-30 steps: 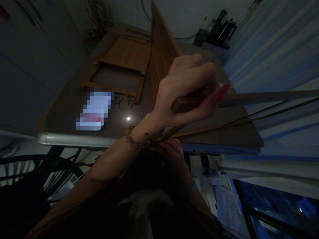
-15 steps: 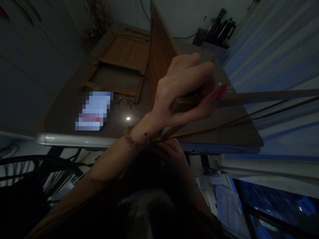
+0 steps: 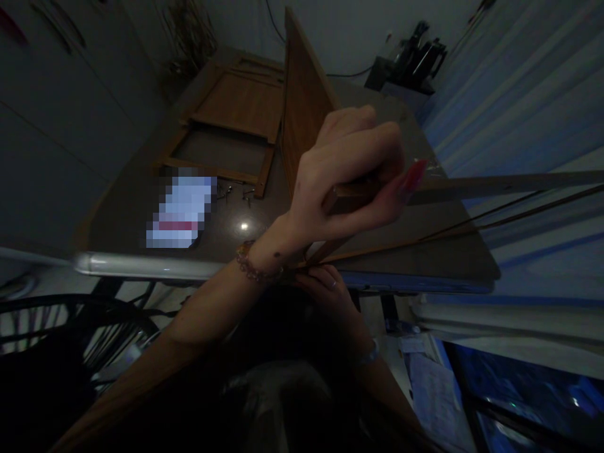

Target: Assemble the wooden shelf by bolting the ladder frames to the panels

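Head view — the left hand has its fingers curled tight round a wooden bar, held above the worktop and running off to the right. Beneath, the right hand sits at the worktop's edge by thin strips — fingers half hidden, grip unclear. A panel stands upright behind.

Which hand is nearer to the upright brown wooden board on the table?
Left. The left hand, gripping a long wooden strip, is raised near the upright brown wooden board; the right hand sits lower, at the near edge of the dark table.
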Action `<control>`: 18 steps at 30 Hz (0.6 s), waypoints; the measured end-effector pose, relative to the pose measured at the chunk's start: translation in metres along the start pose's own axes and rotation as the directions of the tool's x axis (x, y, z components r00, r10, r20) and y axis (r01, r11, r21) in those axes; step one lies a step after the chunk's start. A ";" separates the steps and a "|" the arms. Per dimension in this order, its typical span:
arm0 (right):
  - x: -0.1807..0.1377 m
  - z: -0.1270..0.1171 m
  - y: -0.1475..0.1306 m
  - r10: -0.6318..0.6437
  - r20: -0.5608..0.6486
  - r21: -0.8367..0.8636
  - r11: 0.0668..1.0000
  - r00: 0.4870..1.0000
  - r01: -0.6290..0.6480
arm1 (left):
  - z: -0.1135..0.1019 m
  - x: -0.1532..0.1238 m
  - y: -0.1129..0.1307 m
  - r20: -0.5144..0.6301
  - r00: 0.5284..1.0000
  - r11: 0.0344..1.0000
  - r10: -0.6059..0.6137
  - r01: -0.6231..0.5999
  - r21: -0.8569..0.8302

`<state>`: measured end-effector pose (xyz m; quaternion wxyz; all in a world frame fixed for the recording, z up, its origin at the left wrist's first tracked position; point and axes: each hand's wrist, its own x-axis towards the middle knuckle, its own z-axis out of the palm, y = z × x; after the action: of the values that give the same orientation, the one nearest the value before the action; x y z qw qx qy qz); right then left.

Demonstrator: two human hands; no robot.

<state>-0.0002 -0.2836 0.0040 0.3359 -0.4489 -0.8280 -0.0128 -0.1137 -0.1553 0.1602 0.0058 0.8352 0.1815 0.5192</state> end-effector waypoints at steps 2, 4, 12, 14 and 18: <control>-0.002 0.002 0.000 -0.019 0.006 0.015 1.000 1.000 0.019 | 0.002 -0.001 -0.002 -0.017 1.000 1.000 0.002 -0.002 -0.007; -0.002 0.005 0.000 -0.038 -0.028 0.028 0.999 0.999 0.038 | 0.001 -0.001 -0.002 -0.052 0.999 1.000 0.006 -0.007 -0.021; 0.000 0.026 0.007 0.094 -0.284 0.139 0.989 0.954 -0.056 | -0.005 0.001 0.003 -0.110 0.994 0.999 0.015 -0.019 -0.031; -0.004 0.027 0.007 0.184 -0.309 0.193 0.973 0.933 -0.128 | -0.002 -0.001 0.001 -0.052 0.998 0.999 0.032 -0.032 -0.004; -0.007 0.022 0.007 0.308 -0.403 0.166 0.951 0.862 -0.262 | 0.003 -0.004 -0.002 -0.016 0.999 0.999 0.036 -0.036 0.019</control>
<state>-0.0040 -0.2775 -0.0192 0.5291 -0.5343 -0.6590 -0.0164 -0.1128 -0.1541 0.1551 -0.0127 0.8339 0.1713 0.5245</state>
